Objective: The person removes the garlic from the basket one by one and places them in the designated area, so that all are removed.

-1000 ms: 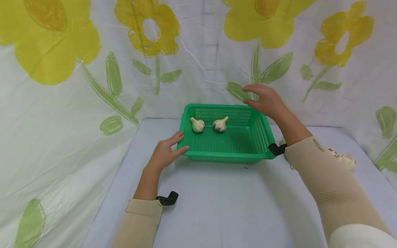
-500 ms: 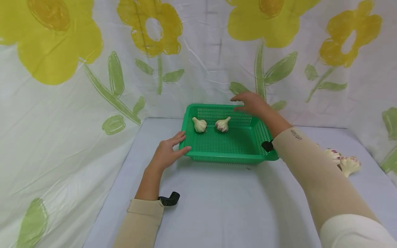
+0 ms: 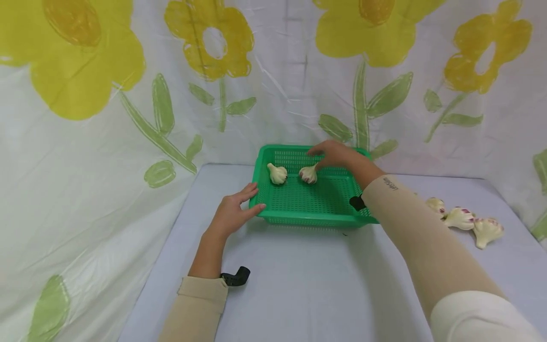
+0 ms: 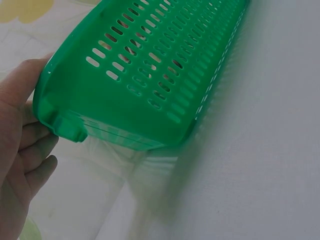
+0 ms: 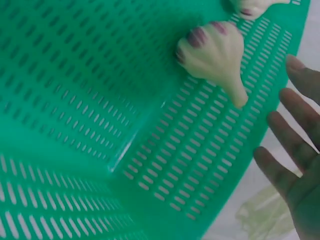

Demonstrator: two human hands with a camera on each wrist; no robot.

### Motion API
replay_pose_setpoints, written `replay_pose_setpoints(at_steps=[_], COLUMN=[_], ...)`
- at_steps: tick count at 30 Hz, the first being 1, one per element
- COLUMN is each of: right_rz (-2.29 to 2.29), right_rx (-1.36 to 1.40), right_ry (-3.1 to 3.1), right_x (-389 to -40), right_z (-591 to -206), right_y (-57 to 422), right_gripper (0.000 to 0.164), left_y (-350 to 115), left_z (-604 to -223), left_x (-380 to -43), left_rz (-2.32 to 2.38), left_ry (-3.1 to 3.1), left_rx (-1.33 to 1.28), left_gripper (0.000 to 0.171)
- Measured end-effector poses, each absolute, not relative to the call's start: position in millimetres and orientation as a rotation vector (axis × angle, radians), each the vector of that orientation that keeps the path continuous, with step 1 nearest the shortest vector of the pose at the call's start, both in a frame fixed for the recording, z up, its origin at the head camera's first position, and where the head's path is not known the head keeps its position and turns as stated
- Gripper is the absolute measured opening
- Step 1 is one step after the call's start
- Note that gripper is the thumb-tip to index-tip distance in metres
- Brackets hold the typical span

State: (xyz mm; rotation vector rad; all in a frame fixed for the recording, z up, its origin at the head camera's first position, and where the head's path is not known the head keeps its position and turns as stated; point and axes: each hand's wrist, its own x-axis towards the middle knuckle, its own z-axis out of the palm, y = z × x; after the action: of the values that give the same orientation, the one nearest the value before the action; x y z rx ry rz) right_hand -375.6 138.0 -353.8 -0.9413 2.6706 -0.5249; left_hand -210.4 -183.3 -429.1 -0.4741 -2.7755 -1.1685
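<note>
1. The bare right hand [image 3: 335, 154] hangs over the basket's one o'clock side, palm down; its fingers are spread and a little bent, with nothing in them; whether the thumb touches a bulb's stem, I cannot tell.
2. The bare left hand [image 3: 231, 209] rests on the basket's rim between eight and nine o'clock; its fingers are relaxed, and with the thumb they make a wide C at the corner.
3. The green rectangular plastic basket [image 3: 307, 219] has slotted walls, a latticed floor and a smooth rim; it stands upright on the pale, matt cloth-covered table [image 3: 290, 294].
4. Inside lie two cream garlic bulbs with purple marks, ribbed and round, with stubby stems; the first bulb [image 3: 278, 175] is at ten o'clock, the second bulb [image 3: 308, 175] near twelve, just beside the right hand.
5. Similar cream-and-purple garlic bulbs [image 3: 460, 218] lie on the table, between three and four o'clock from the basket.
</note>
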Motion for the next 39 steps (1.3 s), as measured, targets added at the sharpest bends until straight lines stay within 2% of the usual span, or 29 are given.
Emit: replay_pose_setpoints(at_steps=[6,24,39], right_rz=[-0.545,-0.502,-0.433], right_rx=[-0.795,-0.653,-0.586], right_ry=[2.565,2.515,2.528], right_x=[-375,-380,-383], right_z=[-363,-391,-400], right_y=[132,123,121], right_gripper=[0.061,0.069,0.068], left_y=[-182,-180,-183], left_z=[-430,-429,-429], left_x=[-210,-210,-211], left_rz=[-1.179,-1.132,-1.123], left_ry=[-2.772,-2.785,-2.778], left_rx=[-0.471,-0.473,-0.475], left_gripper=[0.065,0.063,0.063])
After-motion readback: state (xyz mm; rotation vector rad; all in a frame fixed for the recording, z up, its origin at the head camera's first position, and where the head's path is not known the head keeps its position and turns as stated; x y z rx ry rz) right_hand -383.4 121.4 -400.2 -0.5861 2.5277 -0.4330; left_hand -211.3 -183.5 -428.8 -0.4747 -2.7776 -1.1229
